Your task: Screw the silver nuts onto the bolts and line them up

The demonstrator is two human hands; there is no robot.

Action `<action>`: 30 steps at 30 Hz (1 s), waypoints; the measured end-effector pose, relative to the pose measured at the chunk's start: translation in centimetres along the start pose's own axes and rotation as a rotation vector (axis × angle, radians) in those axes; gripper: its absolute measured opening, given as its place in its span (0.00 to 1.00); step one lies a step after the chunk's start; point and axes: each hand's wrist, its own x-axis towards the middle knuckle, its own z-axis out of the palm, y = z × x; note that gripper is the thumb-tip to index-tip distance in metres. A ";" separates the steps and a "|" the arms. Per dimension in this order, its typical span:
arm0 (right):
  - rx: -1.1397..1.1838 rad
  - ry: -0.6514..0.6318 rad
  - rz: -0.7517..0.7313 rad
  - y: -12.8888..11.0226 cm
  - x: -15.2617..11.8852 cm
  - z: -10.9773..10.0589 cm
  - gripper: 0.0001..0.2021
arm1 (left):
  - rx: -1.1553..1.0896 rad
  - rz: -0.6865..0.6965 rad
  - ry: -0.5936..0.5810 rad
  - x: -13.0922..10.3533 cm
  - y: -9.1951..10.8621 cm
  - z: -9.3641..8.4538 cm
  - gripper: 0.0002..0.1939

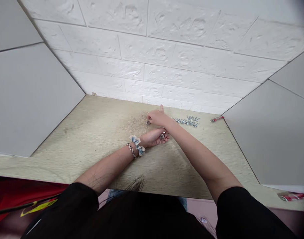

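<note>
A: Nearest first. Black sleeves at the bottom edge, both cut off by the frame. Red cloth [15,196] at lower left with a yellow mark on it. Is it readable?

B: No, only a yellow shape, no letters I can make out. At lower right, on the desk [92,139] corner, a small red and white object [292,196], too blurred to read or name.

A: Left hand [154,137]?

B: It lies on the desk palm up, with a blue-white scrunchie [137,145] and a chain bracelet [132,151] at the wrist. The grip is loosely curled, fingers partly apart, and a small silvery metal piece [162,135] rests at the fingers. The right forearm crosses over it and hides the fingertips, so I cannot tell whether the fingers clamp the piece.

A: Right hand [157,117]?

B: It reaches farther out, crossed over the left, with one finger sticking up. The other fingers are bunched downward, touching or just above a small round metal part [148,123] on the desk. I cannot tell whether the grip has closed on it.

A: Beyond?

B: A cluster of silvery bolts [188,121] lies just right of the right hand, near the wall, too small to count. Farther right is a small red tool [217,119], label unreadable. Behind is the white brick-pattern wall [167,56], with grey panels on both sides.
</note>
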 end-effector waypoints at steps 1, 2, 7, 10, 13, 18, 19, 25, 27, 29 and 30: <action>0.007 0.011 -0.001 0.0 0.0 0.1 0.08 | -0.002 -0.003 0.001 0.0 0.0 0.0 0.10; 0.013 0.024 -0.004 0.1 -0.1 0.0 0.09 | -0.004 -0.005 0.000 0.1 -0.1 -0.1 0.10; 0.072 0.084 0.000 0.4 -0.7 -1.0 0.10 | -0.014 -0.007 -0.003 0.1 -0.1 -0.1 0.10; 0.097 0.100 0.028 0.7 -1.1 -1.5 0.10 | -0.021 -0.016 0.009 0.0 -0.1 0.0 0.09; 0.073 0.081 0.031 0.8 -1.3 -1.2 0.10 | -0.018 -0.012 0.021 -0.1 0.0 0.0 0.09; 0.028 0.054 0.009 0.7 -1.3 -0.5 0.07 | -0.010 -0.018 0.017 -0.2 0.1 0.1 0.11; 0.020 0.052 0.012 0.6 -1.3 -0.6 0.07 | -0.009 -0.020 0.017 -0.2 0.1 0.2 0.11; -0.061 -0.001 0.035 0.4 -1.7 -1.3 0.10 | -0.014 -0.012 0.035 -0.3 0.1 0.2 0.11; -0.079 -0.002 0.034 0.4 -1.6 -1.1 0.12 | -0.016 -0.011 0.031 -0.3 0.1 0.2 0.11; -0.089 0.007 0.027 0.5 -1.5 -0.8 0.12 | -0.017 -0.010 0.025 -0.2 0.1 0.2 0.11; -0.091 0.011 0.021 0.5 -1.4 -0.6 0.12 | -0.019 -0.010 0.023 -0.2 0.1 0.1 0.11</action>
